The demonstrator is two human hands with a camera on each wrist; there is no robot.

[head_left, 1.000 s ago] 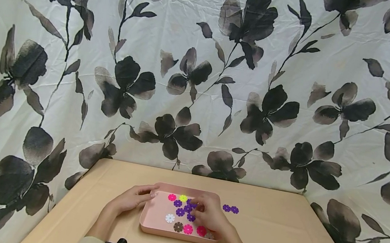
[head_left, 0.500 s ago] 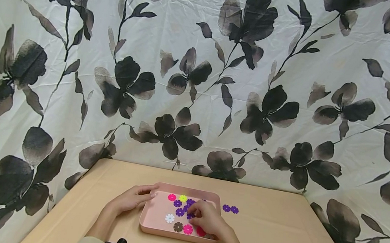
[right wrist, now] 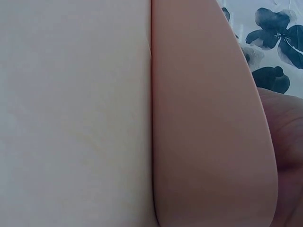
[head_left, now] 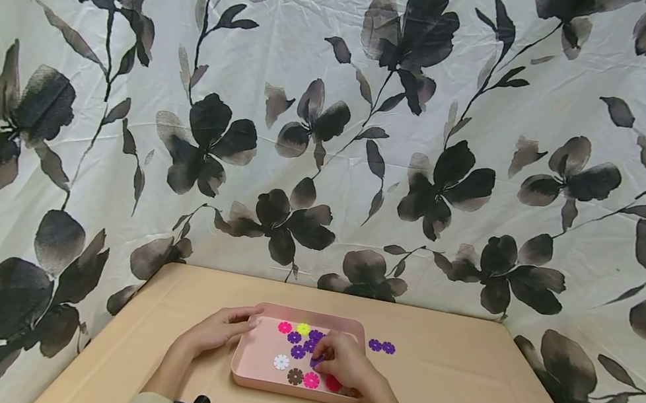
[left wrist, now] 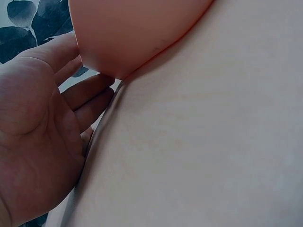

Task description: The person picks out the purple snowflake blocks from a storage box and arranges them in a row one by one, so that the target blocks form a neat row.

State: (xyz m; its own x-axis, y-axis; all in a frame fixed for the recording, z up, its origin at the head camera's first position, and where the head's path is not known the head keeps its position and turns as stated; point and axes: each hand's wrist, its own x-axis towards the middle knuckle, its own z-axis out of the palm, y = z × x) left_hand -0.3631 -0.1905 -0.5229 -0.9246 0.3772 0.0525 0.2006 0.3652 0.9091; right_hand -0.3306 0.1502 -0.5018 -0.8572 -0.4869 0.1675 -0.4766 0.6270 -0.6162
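A shallow pink tray (head_left: 254, 383) lies on the table, holding flower-like notched snowflake discs in several colours. My left hand (head_left: 218, 330) grips the tray's left rim; in the left wrist view, the thumb crosses the rim and the fingers (left wrist: 94, 106) lie by the outer corner. Over the right half of the tray, the thumb and index finger of my right hand (head_left: 348, 364) pinch a purple snowflake disc (head_left: 314, 362), partly covered by the fingertips. More purple discs (head_left: 298, 352) cluster just left of it. The right wrist view shows mostly the tray's outer wall (right wrist: 213, 118).
In the tray are pink (head_left: 285, 327), yellow (head_left: 303, 329), white (head_left: 281, 361) and brown discs (head_left: 295, 376). Two purple discs (head_left: 381, 346) lie side by side on the table (head_left: 458, 383), right of the tray. A floral cloth (head_left: 375, 167) hangs behind.
My right hand has lowered slightly and its fingertips have closed on a purple disc, which now sits tilted between them. The left hand and tray have stayed put.
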